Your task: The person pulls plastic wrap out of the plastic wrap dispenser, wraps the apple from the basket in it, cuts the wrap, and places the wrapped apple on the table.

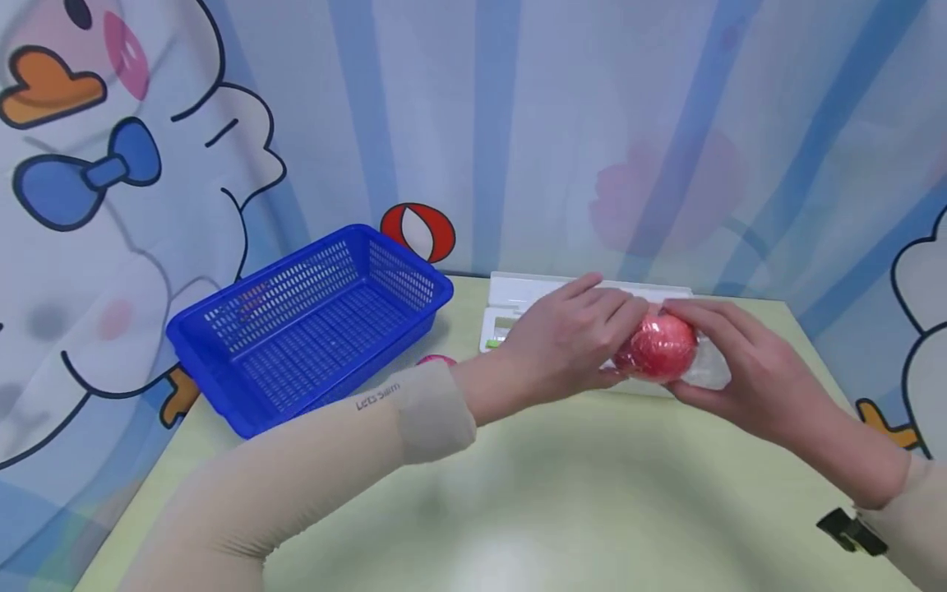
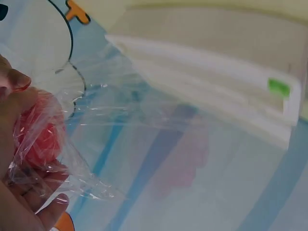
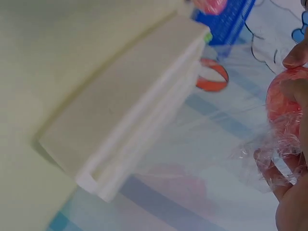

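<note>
A round red fruit that looks like an apple (image 1: 657, 347) is held above the table, with clear cling film (image 2: 82, 175) wrapped round it in loose, crumpled folds. My left hand (image 1: 565, 337) grips its left side with curled fingers, some of them hidden behind the fruit. From the right, my right hand (image 1: 755, 374) holds it between thumb and fingers. Behind the hands, a white cling film dispenser (image 1: 521, 289) with a green piece on its edge lies on the table, partly covered by them. Film ends hang off the fruit in both wrist views.
A blue plastic basket (image 1: 336, 378) with perforated sides stands at the back left of the pale green table (image 1: 518, 510). Beside it, mostly behind my left forearm, sits a pinkish-red round thing (image 1: 436, 359). A printed cartoon curtain (image 1: 429, 123) rises behind the table.
</note>
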Motion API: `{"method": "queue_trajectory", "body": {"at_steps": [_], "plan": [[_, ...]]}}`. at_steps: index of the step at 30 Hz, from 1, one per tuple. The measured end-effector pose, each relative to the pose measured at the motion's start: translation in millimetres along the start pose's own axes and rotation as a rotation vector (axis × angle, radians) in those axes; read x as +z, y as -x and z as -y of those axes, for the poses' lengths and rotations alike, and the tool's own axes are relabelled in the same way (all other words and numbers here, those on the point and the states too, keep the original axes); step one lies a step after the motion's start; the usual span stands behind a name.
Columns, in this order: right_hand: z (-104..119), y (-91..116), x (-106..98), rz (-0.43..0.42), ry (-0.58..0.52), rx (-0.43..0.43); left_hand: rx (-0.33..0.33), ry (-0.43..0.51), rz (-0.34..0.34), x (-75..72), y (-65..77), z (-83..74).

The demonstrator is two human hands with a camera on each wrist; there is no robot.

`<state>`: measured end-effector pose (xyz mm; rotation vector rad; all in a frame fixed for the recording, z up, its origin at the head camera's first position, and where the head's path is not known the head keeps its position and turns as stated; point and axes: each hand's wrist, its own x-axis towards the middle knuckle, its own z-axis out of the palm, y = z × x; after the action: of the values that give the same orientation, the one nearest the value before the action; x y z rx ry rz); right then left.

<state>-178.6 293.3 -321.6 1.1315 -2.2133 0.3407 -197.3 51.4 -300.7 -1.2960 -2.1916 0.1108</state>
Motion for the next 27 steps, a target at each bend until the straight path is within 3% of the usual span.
{"method": "queue_trajectory", "body": {"at_steps": [10, 15, 20, 27], "plan": [[29, 60, 42, 0.234, -0.155, 0.181, -0.092, 0.189, 0.255, 39.0, 42.9, -45.3], [29, 78, 67, 0.288, -0.213, 0.223, -0.132, 0.237, 0.271, 65.7, 56.3, -54.9], [26, 87, 87, 0.327, -0.228, 0.244, -0.151, 0.227, 0.287, 89.2, 64.7, -59.2], [21, 99, 106, 0.354, -0.197, 0.221, -0.167, 0.243, 0.367, 111.0, 68.9, -61.0]]}}
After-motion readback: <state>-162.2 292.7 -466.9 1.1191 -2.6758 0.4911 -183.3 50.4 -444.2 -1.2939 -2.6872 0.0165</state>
